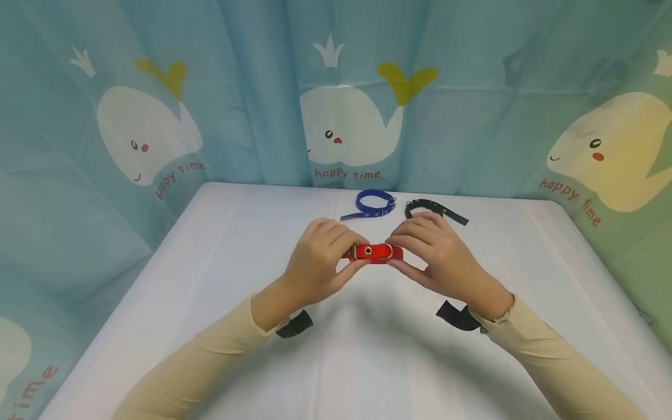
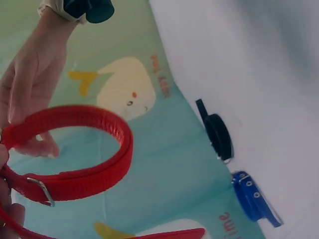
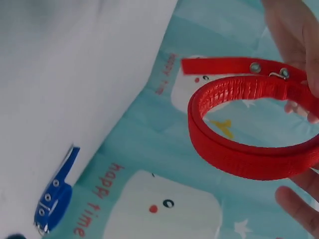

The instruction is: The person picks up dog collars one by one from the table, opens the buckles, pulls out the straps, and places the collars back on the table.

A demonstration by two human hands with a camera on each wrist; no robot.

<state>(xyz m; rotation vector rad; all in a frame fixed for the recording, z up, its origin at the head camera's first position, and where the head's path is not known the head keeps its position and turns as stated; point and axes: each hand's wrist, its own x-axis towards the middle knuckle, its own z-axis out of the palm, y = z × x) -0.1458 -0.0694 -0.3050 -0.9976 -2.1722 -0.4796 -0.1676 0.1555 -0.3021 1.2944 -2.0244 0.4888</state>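
1. Red collar (image 1: 378, 254) – a loop raised above the white table (image 1: 220, 233), its front band running crosswise, left to right, between the hands.
2. Left hand (image 1: 320, 256): finger and thumb pinch the band near its metal frame (image 1: 354, 252).
3. Right hand (image 1: 441, 251): pinches it beside the half-round ring (image 1: 388, 252); neither hand is nearer.
4. Blue collar (image 1: 367, 214), black collar (image 1: 455, 216) – on the table beyond.

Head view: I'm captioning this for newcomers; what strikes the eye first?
Probably the red looped fabric collar, held centrally between left hand and right hand. Next, white printed whales on the blue curtain behind. A blue looped collar and black strap collar lie near the far edge of the white table.
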